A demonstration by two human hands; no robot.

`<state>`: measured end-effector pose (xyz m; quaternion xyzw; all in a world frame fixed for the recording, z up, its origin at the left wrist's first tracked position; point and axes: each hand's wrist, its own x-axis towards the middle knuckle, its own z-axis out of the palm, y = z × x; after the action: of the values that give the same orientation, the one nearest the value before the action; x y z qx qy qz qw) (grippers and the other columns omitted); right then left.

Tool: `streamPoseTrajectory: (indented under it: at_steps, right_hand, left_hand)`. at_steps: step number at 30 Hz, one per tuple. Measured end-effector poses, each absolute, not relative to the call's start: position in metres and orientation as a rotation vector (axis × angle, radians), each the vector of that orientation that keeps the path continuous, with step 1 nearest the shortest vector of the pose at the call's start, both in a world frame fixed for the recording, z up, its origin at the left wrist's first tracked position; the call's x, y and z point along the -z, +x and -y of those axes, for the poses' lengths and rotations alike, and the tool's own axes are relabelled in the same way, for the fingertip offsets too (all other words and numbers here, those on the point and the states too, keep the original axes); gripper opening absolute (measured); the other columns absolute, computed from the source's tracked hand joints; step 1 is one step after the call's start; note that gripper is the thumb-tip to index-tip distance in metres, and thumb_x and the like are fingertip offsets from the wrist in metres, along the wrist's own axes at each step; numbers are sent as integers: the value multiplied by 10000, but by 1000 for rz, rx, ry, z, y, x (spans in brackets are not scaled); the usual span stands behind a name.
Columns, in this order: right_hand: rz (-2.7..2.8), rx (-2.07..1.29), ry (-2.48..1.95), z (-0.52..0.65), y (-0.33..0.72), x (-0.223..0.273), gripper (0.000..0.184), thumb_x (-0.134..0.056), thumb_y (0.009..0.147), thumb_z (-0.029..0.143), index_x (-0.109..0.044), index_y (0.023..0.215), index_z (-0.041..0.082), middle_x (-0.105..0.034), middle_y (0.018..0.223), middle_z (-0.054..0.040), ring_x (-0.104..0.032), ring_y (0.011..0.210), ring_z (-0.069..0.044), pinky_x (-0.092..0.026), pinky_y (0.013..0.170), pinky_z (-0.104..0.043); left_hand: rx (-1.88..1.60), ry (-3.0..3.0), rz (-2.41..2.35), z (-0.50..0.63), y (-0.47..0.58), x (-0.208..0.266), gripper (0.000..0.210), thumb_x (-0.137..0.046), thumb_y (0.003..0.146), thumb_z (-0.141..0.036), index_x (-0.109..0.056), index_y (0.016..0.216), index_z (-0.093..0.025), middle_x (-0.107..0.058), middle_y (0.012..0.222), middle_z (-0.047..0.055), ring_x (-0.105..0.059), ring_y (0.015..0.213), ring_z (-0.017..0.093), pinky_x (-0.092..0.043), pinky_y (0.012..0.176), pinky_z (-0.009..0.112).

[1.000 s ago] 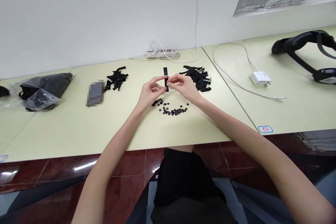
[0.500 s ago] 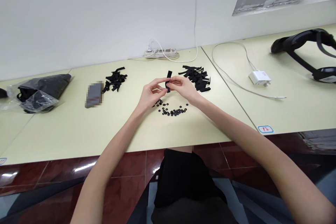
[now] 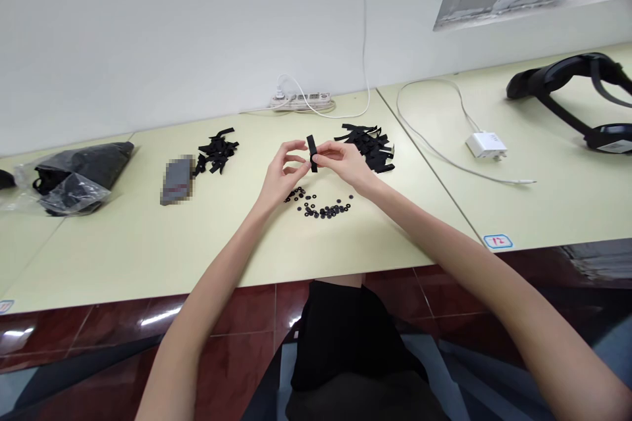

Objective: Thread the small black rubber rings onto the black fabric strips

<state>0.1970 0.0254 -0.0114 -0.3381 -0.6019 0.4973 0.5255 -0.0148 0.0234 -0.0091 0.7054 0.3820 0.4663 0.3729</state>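
Observation:
A short black fabric strip (image 3: pixel 311 145) stands nearly upright between my hands, above the table. My right hand (image 3: pixel 343 161) pinches it from the right with thumb and forefinger. From the left, my left hand (image 3: pixel 286 170) holds the strip near its lower part with the thumb, its other fingers curved and partly spread. Below the hands lie several small black ring-like discs (image 3: pixel 328 212), some partly behind my left hand. A pile of black strips (image 3: pixel 368 141) lies just behind my right hand, and a smaller pile of black strips (image 3: pixel 217 150) lies further left.
A blurred-out grey object (image 3: pixel 178 179) and a plastic bag with black contents (image 3: pixel 83 174) lie on the left. A power strip (image 3: pixel 301 101) sits by the wall. On the right are a white charger (image 3: pixel 486 144) with cable and a black headset (image 3: pixel 567 89).
The black strip has shifted slightly left and tilts the other way, its top now leaning left. My left forefinger has moved away from the strip's upper part. The piles look unchanged.

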Motion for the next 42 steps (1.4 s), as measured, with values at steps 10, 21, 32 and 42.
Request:
streamPoseTrajectory:
  at_steps: [10,21,32,42]
  right_hand:
    - [1461,-1144,-832,-24,197,10,426,-950,797,591,-746,915,236,-806,953,-51,-788,969,-258,-671,1032,-489]
    - [1502,-1134,-849,-22,195,10,393,-915,837,566,-737,951,234,-821,930,-53,-818,902,-252,-692,997,-475]
    - [1689,-835,-947,-18,194,9,215,-762,938,453,-692,911,252,-802,921,-38,-752,911,-243,-635,880,-404]
    - [1975,-1002,-903,-23,206,15,138,-726,964,356,-801,1010,250,-837,1053,-48,-757,937,-226,-599,862,-378]
  left_hand:
    - [-1186,1800,-1047,-22,-13,7,323,-851,940,-550,-816,1032,-242,-796,1144,74,-723,1003,216,-547,739,292]
    - [-1236,1793,-1153,-20,-15,5,313,-875,911,-540,-844,969,-233,-826,1078,74,-763,953,227,-556,712,306]
    - [-1231,1835,-1150,-17,-15,2,267,-853,904,-485,-814,929,-223,-797,1037,69,-733,940,215,-565,721,303]
    - [-1303,1511,-1169,-39,-24,17,359,-821,890,-582,-742,931,-234,-749,1024,49,-703,946,195,-645,752,298]
